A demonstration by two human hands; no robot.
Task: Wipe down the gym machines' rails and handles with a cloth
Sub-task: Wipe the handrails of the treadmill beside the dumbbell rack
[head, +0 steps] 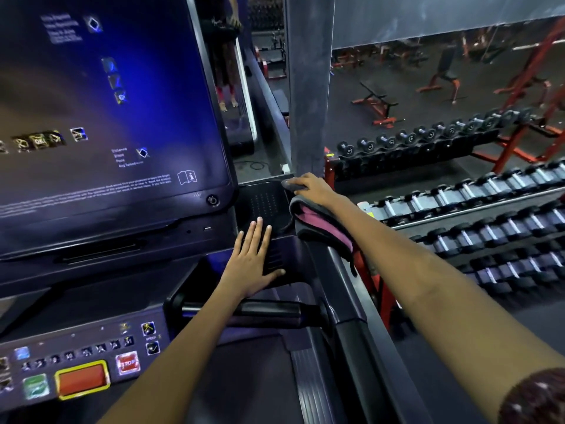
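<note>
I stand on a treadmill. My left hand (255, 260) lies flat with straight fingers on the dark console tray, right of the big blue screen (101, 102). My right hand (308, 186) reaches to the far end of the treadmill's right side rail (342, 289) and grips a grey and pink cloth (324, 228) against it. The cloth hangs down under my wrist over the rail. A short black handle bar (269, 312) runs crosswise beneath my left forearm.
The control panel (79, 362) with a red STOP button and an orange pad sits at lower left. A grey pillar (308, 87) rises just beyond the rail. Dumbbell racks (458, 209) fill the right side. Red benches stand on the floor behind.
</note>
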